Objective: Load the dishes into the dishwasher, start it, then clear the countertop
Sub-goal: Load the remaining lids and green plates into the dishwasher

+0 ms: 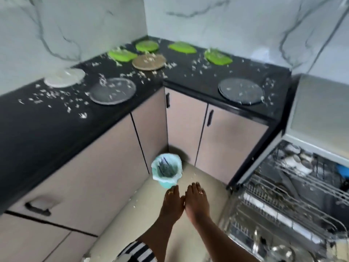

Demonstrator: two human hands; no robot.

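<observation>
Here we are at the corner of the black table, and both hands are out in front of us, low over the floor. The left hand and the right hand lie side by side, palms down, fingers straight, thumbs touching, and neither one is holding anything. Just beyond the fingertips a lined bin stands on the floor in the cabinet corner. On the table, dirty plates are everywhere: a white plate and a clear plate on the left run, a tan plate toward the back corner with four green plates strung around it, and a dark plate near the right-hand edge. Pale scraps litter the table between them. To our right the dishwasher stands open, its upper rack carrying some dishes and its lower rack pulled out toward us.
</observation>
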